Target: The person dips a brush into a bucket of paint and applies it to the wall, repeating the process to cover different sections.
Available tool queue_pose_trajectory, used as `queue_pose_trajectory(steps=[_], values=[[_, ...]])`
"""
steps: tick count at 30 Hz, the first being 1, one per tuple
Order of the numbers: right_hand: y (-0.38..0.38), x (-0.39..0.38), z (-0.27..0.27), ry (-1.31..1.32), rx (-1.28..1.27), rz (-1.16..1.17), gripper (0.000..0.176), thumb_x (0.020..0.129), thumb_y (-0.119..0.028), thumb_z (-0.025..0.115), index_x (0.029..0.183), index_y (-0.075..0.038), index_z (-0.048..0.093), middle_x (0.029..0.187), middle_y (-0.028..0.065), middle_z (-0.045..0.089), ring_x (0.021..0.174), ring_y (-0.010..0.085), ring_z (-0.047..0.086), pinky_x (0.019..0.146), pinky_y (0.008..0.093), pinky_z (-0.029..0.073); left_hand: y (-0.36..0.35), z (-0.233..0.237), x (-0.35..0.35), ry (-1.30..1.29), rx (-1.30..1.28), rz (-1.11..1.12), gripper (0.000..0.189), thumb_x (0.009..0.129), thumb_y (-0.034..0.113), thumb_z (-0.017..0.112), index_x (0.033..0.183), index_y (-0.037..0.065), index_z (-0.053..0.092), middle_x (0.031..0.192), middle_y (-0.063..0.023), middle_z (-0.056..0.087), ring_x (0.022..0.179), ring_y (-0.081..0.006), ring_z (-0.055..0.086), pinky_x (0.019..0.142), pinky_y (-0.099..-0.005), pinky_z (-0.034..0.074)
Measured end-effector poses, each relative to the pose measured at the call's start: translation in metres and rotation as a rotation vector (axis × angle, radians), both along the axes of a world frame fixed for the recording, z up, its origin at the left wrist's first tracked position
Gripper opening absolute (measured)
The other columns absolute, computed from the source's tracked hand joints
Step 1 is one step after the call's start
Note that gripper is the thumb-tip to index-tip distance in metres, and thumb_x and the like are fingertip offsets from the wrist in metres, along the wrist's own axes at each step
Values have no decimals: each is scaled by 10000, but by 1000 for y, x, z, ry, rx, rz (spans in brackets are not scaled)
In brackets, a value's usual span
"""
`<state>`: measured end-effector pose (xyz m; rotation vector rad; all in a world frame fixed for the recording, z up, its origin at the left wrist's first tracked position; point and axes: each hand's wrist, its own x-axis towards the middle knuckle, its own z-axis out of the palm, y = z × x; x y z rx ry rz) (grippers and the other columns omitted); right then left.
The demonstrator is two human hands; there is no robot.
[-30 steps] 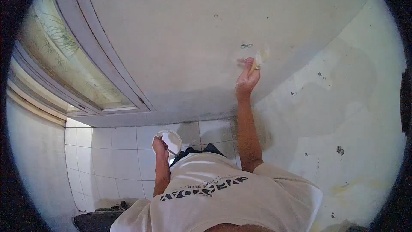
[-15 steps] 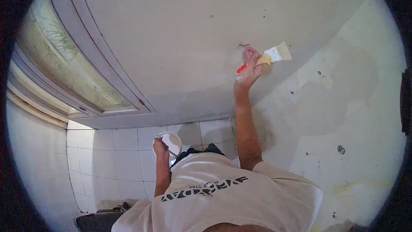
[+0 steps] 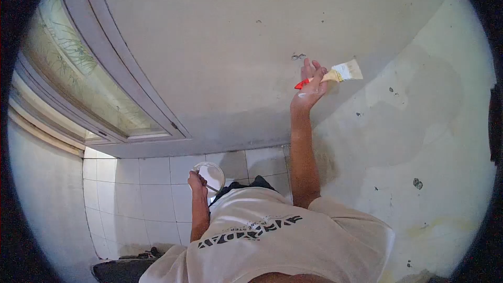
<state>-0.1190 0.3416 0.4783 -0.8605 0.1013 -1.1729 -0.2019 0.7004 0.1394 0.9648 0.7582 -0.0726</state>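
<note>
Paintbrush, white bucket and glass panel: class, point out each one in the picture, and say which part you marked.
Paintbrush (image 3: 332, 76): head view, on the handle's pale wide end.
White bucket (image 3: 223, 175): head view, on the rim's right side.
Glass panel (image 3: 81, 73): head view, around the pane's middle.

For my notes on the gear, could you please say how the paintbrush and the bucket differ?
The paintbrush is in the right hand, high in view; the bucket is lower, at the left hand. The paintbrush is narrow, with red on its handle's end; the bucket is wide, round and white. Both show some white.
</note>
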Motion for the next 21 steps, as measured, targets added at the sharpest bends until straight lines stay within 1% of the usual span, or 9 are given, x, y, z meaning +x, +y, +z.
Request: queue_pose_trajectory(steps=[1, 3, 7, 10, 12, 13, 15, 19, 21], values=[[1, -2, 2, -3, 1, -1, 362, 996, -322, 479, 1127, 3, 392, 1171, 155, 513, 1165, 398, 548, 1033, 487, 413, -1, 1, 1, -3, 1, -1, 316, 977, 290, 366, 897, 53, 560, 526, 43, 313, 383, -89, 275, 358, -270, 236], [3, -6, 7, -42, 96, 58, 430, 1017, -309, 432, 1286, 13, 340, 1244, 170, 483, 1175, 393, 540, 1007, 484, 428, 0, 3, 1, 28, 2, -13, 322, 975, 289, 372, 905, 44, 568, 540, 34, 333, 395, -89, 294, 362, -266, 246], [4, -13, 16, -111, 171, 165, 501, 1011, -333, 441, 1352, -12, 261, 1237, 167, 478, 1194, 412, 518, 1007, 494, 430, 1, 1, 3, 55, 19, -29, 310, 963, 279, 387, 892, 39, 571, 547, 30, 345, 399, -88, 307, 367, -257, 262], [-2, -10, 21, -160, 322, 233, 408, 1004, -337, 458, 1254, -24, 380, 1184, 162, 477, 1220, 412, 486, 1016, 511, 436, 0, 1, 5, 46, 25, -19, 286, 942, 267, 408, 870, 44, 573, 544, 34, 346, 397, -88, 313, 368, -255, 272], [-14, -10, 18, -292, 387, 343, 281, 992, -314, 470, 979, -48, 383, 1156, 172, 454, 1200, 486, 467, 1018, 555, 427, -1, 1, 2, 70, 20, 46, 266, 926, 253, 418, 852, 48, 571, 534, 40, 334, 385, -88, 301, 364, -256, 260], [-19, -12, 17, -288, 388, 347, 281, 992, -314, 470, 979, -48, 383, 1156, 172, 454, 1200, 486, 467, 1018, 555, 427, 0, 0, -1, 73, 20, 50, 266, 926, 253, 418, 852, 48, 571, 534, 40, 334, 385, -88, 301, 364, -256, 260], [-30, -18, 20, -354, 466, 435, 222, 982, -280, 501, 910, -73, 472, 1061, 138, 468, 1205, 391, 482, 1027, 566, 439, 0, -1, -3, -8, -5, 17, 266, 929, 251, 412, 848, 54, 571, 532, 41, 329, 386, -86, 297, 362, -257, 248], [-43, -40, 52, -609, 552, 522, 186, 977, -254, 506, 944, -77, 460, 1036, 123, 482, 1198, 391, 490, 1011, 556, 454, 0, -4, -3, 62, 18, 29, 268, 932, 246, 399, 849, 58, 571, 531, 42, 328, 385, -82, 295, 360, -256, 242], [-51, -43, 59, -557, 474, 309, 216, 980, -279, 509, 1013, -73, 452, 1037, 119, 496, 1213, 410, 480, 1005, 556, 446, 0, -5, -2, 53, -2, 35, 288, 949, 270, 398, 841, 64, 569, 528, 42, 330, 385, -81, 297, 357, -258, 246]])
